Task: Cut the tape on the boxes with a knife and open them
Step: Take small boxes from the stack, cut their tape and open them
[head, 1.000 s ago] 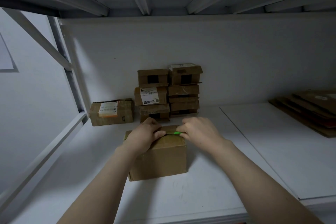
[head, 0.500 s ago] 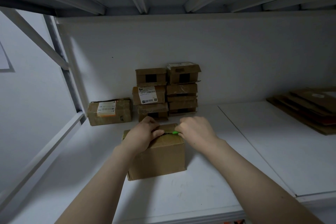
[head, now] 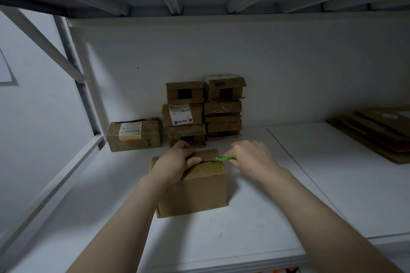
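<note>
white shelf, stacked boxes behind

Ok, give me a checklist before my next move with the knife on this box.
1. Grip on the knife: the right hand is wrapped round the green handle. Ok.
2. Box steadied: the left hand holds its top. Ok.
3. Left hand clear of the blade: its thumb lies on the seam, in line with the knife. Not ok.
4. Blade depth: hidden. Cannot tell.
5. Box flat on the shelf: ok.
6. Tape cut end to end: cannot tell.
</note>
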